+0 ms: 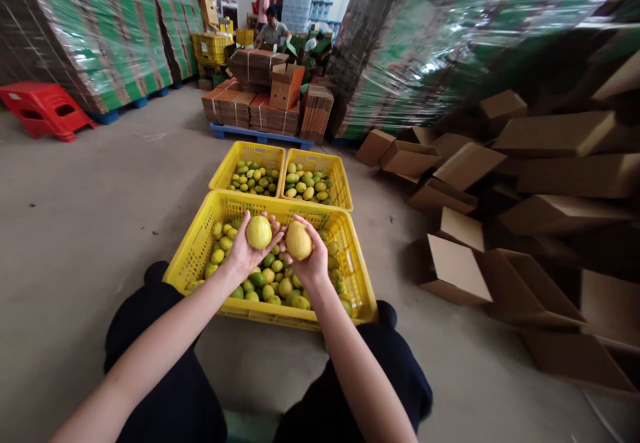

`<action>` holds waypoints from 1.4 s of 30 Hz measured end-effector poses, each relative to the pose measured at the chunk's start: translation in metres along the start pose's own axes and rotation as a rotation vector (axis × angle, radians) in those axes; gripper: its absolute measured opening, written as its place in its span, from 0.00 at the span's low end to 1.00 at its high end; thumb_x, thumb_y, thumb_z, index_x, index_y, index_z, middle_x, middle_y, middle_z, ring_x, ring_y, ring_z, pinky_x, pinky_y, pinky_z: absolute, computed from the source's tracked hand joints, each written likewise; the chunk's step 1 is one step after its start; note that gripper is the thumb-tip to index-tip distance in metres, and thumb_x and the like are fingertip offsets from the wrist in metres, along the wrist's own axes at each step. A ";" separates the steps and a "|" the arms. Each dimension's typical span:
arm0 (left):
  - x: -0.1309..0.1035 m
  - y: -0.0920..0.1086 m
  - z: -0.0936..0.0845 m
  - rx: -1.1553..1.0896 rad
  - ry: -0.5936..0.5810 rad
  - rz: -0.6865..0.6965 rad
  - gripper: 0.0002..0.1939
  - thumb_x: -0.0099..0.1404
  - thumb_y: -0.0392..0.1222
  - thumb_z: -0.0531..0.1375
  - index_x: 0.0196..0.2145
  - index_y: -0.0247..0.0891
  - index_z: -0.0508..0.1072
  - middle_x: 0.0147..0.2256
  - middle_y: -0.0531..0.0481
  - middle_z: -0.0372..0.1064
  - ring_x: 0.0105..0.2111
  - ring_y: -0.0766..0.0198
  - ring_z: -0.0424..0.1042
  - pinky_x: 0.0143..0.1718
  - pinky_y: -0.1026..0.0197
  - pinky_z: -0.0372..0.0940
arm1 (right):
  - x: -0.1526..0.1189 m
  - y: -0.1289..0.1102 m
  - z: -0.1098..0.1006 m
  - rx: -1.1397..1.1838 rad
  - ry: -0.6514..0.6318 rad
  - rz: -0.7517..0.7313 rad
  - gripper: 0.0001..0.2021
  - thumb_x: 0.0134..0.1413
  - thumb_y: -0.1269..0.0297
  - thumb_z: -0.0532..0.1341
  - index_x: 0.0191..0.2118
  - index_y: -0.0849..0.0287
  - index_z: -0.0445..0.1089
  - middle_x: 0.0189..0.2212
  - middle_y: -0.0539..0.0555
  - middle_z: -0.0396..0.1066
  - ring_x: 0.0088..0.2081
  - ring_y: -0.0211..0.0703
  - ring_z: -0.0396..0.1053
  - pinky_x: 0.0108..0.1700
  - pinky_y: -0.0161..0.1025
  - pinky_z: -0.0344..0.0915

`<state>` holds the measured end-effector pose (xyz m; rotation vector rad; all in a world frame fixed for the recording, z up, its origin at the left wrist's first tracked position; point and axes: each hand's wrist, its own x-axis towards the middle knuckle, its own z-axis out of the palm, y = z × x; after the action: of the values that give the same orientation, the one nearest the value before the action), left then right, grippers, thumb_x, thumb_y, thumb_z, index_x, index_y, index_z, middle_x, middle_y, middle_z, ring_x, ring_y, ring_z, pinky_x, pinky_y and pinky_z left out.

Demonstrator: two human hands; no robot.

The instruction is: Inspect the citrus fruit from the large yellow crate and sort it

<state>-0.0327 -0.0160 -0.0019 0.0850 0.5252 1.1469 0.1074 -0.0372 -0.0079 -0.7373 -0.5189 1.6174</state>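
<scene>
Over the near yellow crate (190,249) I hold up two lemons side by side. In my left hand (243,251) rests a yellow-green lemon (259,232), palm up with the fingers curled behind it. A yellower lemon (299,241) sits in my right hand (314,264), gripped between thumb and fingers. The fingertips of both hands come close together between the fruits; whether they touch I cannot tell. Below them, green and yellow lemons (285,287) lie loose in the crate, partly hidden by my forearms.
Two smaller-looking yellow crates (220,171) (343,183) with lemons stand just beyond. Cardboard boxes (457,269) are heaped on the right. Flattened cartons (257,68) sit on a blue pallet (260,137). A red stool (47,109) stands left; a person (273,31) works behind the cartons.
</scene>
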 end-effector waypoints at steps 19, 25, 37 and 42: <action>0.010 -0.030 -0.007 0.002 0.062 0.139 0.07 0.57 0.35 0.60 0.29 0.34 0.79 0.30 0.46 0.78 0.38 0.60 0.78 0.50 0.59 0.70 | 0.014 0.030 -0.012 0.226 0.082 -0.100 0.06 0.43 0.60 0.63 0.29 0.54 0.75 0.32 0.52 0.79 0.42 0.48 0.76 0.60 0.50 0.65; 0.009 -0.029 -0.007 0.011 0.007 0.135 0.07 0.59 0.35 0.60 0.28 0.34 0.79 0.31 0.47 0.79 0.39 0.60 0.78 0.52 0.59 0.69 | 0.013 0.032 -0.014 0.213 0.058 -0.115 0.05 0.42 0.64 0.63 0.28 0.55 0.75 0.33 0.52 0.79 0.43 0.46 0.76 0.59 0.46 0.66; 0.008 -0.031 -0.009 -0.184 0.181 0.049 0.16 0.66 0.39 0.51 0.35 0.32 0.78 0.30 0.43 0.77 0.35 0.58 0.79 0.45 0.56 0.72 | 0.008 0.031 -0.006 0.523 0.216 0.051 0.13 0.44 0.62 0.56 0.34 0.58 0.74 0.33 0.53 0.79 0.38 0.46 0.76 0.57 0.51 0.67; 0.004 -0.027 -0.002 -0.269 0.222 0.032 0.17 0.64 0.39 0.50 0.44 0.32 0.76 0.32 0.42 0.77 0.32 0.57 0.78 0.40 0.54 0.74 | 0.008 0.024 -0.005 0.587 0.302 0.039 0.13 0.43 0.62 0.56 0.35 0.57 0.73 0.33 0.52 0.79 0.43 0.49 0.76 0.54 0.53 0.69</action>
<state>-0.0100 -0.0246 -0.0140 -0.2694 0.5619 1.2565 0.0931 -0.0340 -0.0293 -0.5287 0.1896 1.5470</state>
